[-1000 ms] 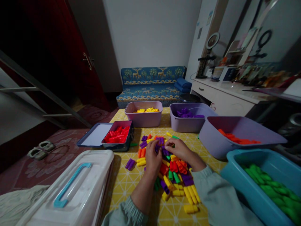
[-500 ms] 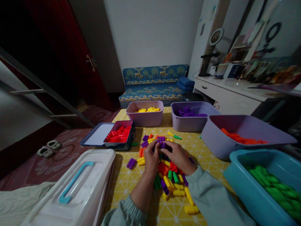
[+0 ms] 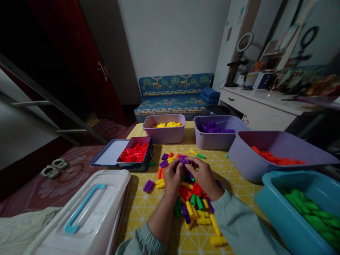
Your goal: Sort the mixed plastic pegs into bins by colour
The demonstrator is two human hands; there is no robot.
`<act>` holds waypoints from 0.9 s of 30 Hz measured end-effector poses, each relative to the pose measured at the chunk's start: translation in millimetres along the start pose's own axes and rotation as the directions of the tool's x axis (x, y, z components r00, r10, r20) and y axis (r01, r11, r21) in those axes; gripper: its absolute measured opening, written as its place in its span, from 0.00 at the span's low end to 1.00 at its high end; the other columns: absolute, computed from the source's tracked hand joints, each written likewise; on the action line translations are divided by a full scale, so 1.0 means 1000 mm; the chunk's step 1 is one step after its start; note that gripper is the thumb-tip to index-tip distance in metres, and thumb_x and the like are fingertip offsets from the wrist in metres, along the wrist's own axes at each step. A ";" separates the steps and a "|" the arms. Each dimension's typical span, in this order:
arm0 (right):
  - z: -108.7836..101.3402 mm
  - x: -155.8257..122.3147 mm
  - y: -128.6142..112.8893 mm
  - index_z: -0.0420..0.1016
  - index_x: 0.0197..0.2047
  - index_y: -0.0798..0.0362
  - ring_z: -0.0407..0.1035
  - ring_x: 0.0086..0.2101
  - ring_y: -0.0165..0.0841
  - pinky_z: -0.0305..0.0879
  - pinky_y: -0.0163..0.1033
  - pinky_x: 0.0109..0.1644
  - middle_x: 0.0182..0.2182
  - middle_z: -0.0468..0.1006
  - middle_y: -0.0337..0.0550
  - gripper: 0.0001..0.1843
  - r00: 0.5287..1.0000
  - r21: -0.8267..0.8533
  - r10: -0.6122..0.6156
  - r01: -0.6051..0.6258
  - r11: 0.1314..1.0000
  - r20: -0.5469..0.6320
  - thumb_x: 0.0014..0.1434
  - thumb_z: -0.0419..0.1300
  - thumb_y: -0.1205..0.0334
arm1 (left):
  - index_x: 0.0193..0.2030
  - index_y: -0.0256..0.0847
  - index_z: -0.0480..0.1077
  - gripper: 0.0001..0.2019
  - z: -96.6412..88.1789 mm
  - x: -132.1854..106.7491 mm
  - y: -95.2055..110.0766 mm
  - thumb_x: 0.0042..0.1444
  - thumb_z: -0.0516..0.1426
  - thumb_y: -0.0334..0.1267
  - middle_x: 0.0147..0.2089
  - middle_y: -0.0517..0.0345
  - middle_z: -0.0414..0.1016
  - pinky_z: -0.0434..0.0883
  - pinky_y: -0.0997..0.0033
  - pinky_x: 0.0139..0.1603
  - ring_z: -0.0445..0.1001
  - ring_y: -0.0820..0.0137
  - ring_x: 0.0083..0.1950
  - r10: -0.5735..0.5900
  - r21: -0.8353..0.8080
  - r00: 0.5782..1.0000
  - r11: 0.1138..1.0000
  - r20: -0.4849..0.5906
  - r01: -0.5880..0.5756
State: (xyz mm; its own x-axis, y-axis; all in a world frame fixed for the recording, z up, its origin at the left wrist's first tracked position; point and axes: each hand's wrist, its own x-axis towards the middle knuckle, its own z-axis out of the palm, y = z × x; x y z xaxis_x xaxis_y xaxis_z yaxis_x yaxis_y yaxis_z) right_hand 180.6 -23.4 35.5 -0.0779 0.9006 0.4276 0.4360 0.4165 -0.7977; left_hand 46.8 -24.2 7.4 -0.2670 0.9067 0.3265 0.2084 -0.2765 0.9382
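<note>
Between my two hands is a purple plastic building piece (image 3: 184, 161), held just above a mixed pile of pieces. My left hand (image 3: 172, 177) pinches its left side, thumb and fingers closed. On its other side my right hand (image 3: 202, 174) grips it with thumb and fingertips. Under and around the hands lie yellow pieces (image 3: 191, 209), green pieces (image 3: 199, 202), red pieces (image 3: 196, 189) and orange pieces (image 3: 185, 193). A purple piece (image 3: 149, 186) lies apart on the left. My fingers partly hide the held piece.
Across the table (image 3: 140, 209) stand a bin of yellow pieces (image 3: 163, 135), a bin of purple ones (image 3: 214, 141), a bin of orange ones (image 3: 244, 163) and a teal bin of green ones (image 3: 278, 202). A tin of red pieces (image 3: 146, 164) and a lidded white box (image 3: 106, 191) are left.
Both hands have turned the purple piece slightly, and its knobby top now shows more clearly between the fingertips. The view has shifted very little; the pile and bins stay as they were.
</note>
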 end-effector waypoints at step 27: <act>-0.072 0.113 0.012 0.69 0.60 0.58 0.72 0.48 0.45 0.67 0.46 0.52 0.52 0.73 0.60 0.31 0.957 -0.518 0.095 -0.230 0.824 -0.274 0.52 0.62 0.67 | 0.43 0.38 0.76 0.14 -0.001 -0.001 0.000 0.62 0.53 0.43 0.41 0.50 0.81 0.72 0.63 0.48 0.79 0.62 0.44 -0.044 0.008 0.998 0.999 0.045 0.044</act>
State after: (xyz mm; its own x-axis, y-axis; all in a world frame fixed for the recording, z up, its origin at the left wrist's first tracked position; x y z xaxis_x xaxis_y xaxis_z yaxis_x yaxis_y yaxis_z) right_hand 241.8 74.8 104.8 0.2125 0.8675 0.4498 0.8416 0.0714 -0.5354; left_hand 46.6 -25.6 7.5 -0.2337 0.9314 0.2790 0.2044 -0.2335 0.9506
